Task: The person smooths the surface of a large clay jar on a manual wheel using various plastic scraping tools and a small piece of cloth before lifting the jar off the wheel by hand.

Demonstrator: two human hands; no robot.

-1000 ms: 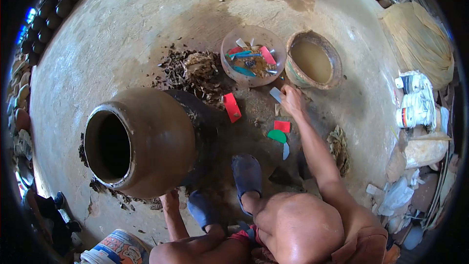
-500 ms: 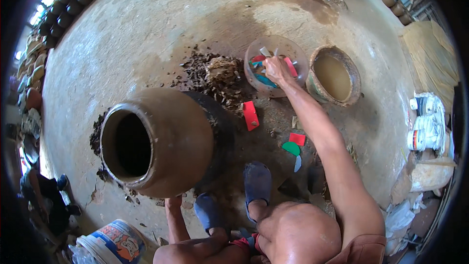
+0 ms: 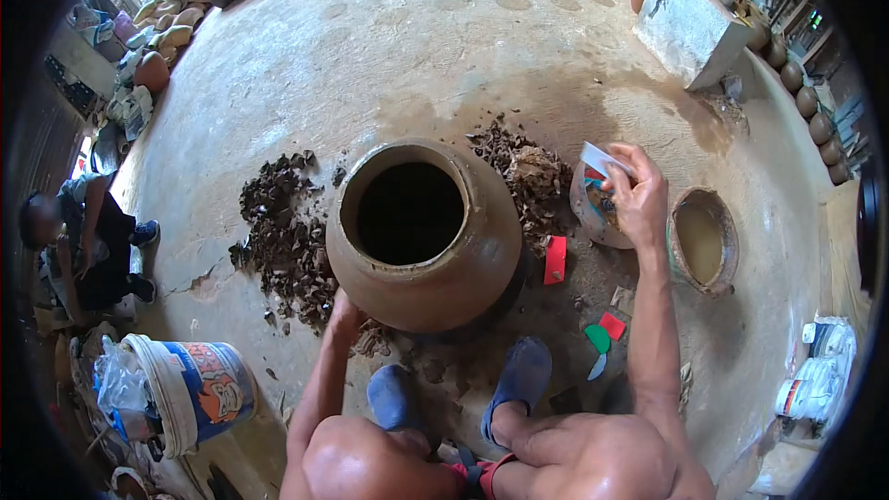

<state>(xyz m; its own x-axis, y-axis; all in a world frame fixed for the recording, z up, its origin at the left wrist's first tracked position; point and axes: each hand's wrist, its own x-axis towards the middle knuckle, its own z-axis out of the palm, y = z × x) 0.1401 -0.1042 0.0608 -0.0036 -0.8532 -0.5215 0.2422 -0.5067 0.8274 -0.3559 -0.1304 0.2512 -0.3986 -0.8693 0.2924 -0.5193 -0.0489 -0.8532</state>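
Observation:
A large round brown clay pot [image 3: 491, 213] stands in front of me, its wide dark mouth facing up and toward me. My left hand [image 3: 345, 315] is against the pot's lower left side, its fingers mostly hidden by the pot. To the right, my right hand [image 3: 641, 196] pinches a thin white scraper [image 3: 602, 161] between thumb and fingers, raised over a clear plastic bowl [image 3: 587, 222]. Coloured flat pieces lie in that bowl, partly covered by the hand. On the floor are a red flat piece [image 3: 555, 260], a smaller red one [image 3: 612, 325], and a green half-round piece [image 3: 597, 339].
Dark clay scraps [image 3: 282, 231] surround the pot's left and far right sides. A bucket of murky water [image 3: 730, 268] stands right of the bowl. Near left is a white-and-blue pail [image 3: 194, 389]; beyond it sits another person [image 3: 93, 231]. A pale block [image 3: 690, 32] stands far right.
My right hand has come up out of the bowl with the white scraper. The view has shifted, and the left hand now shows higher along the pot's side.

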